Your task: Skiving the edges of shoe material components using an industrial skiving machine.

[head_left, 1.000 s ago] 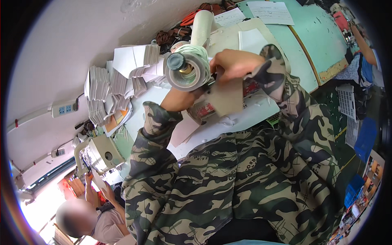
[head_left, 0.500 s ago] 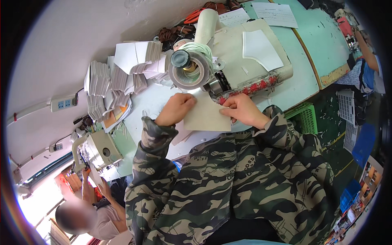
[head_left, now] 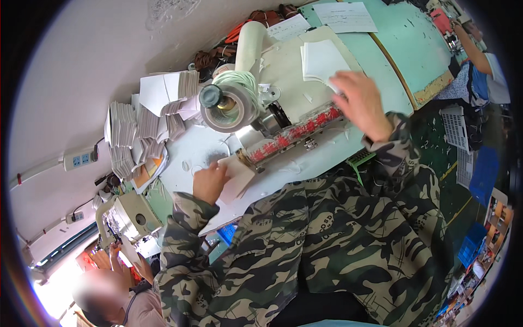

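My left hand (head_left: 211, 182) is closed at the left edge of a beige flat piece (head_left: 239, 172), which lies over pinkish pieces on the white tabletop, left of the machine's front end. Its thumb and fingertips are partly hidden, but they seem to grip that edge. My right hand (head_left: 361, 103) is open, fingers apart and stretched toward a small pile of white cut pieces (head_left: 325, 61) on the machine's flat bed. Between my hands runs the machine's bar (head_left: 294, 136), with worn red paint. Above it are a round dark-capped knob (head_left: 211, 96) and a coil of pale green cord (head_left: 239, 82).
Tall stacks of white cut pieces (head_left: 122, 125) stand at the left by the wall. Paper sheets (head_left: 344, 17) lie on the green table at the back. A person works at another machine (head_left: 131, 215) at lower left; another person's arm (head_left: 473, 50) shows at far right.
The beige piece that both hands held before the machine is now at the left with my left hand. My right hand has let go and moved up and right toward the white pieces.
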Available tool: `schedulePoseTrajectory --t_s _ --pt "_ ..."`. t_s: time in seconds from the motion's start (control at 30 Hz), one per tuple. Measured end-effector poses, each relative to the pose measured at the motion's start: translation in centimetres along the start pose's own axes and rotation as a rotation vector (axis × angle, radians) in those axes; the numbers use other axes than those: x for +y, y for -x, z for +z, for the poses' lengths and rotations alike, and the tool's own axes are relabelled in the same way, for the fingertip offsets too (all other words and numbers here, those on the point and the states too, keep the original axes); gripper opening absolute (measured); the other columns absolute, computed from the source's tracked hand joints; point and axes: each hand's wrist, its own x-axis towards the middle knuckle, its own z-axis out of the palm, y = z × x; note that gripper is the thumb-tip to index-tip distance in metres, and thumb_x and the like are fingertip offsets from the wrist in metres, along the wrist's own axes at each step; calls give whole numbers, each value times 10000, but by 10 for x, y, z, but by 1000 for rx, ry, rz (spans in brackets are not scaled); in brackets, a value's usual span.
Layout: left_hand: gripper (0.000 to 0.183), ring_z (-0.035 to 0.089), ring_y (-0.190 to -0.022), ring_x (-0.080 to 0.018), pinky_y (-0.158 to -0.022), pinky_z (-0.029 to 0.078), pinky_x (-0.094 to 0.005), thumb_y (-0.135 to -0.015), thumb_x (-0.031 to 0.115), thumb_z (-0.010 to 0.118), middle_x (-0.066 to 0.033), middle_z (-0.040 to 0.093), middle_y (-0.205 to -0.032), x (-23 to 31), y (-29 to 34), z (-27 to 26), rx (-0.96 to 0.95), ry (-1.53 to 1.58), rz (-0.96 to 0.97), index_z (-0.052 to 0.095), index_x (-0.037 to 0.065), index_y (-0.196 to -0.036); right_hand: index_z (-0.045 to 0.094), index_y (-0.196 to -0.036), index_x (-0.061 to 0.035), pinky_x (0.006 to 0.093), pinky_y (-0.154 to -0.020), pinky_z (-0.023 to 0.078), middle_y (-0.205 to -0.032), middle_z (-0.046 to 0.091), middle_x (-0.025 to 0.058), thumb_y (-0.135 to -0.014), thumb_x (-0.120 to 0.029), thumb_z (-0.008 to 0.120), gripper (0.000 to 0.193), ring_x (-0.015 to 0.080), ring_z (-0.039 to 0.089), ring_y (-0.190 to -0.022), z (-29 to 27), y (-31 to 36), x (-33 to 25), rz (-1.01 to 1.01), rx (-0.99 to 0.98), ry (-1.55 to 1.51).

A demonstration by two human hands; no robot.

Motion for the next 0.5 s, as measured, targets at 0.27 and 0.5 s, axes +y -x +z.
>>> schedulePoseTrajectory --t_s 0.27,0.5 --pt "303 620 -865 -265 -809 478 -420 -781 226 748 -66 601 -1012 18 15 8 417 -8 20 595 78 -998 656 -1061 -31 397 -732 527 -939 686 133 -821 -200 737 305 315 671 -842 54 48 -75 135 -578 -785" --pt "241 572 -886 -280 -882 424 -426 -724 191 775 -65 586 -862 18 8 -15 361 85 -25 606 72 -848 652 -1042 -18 385 -696 530 -900 698 144 -832 -173 730 272 300 687 -792 55 58 -80 205 -585 -834"
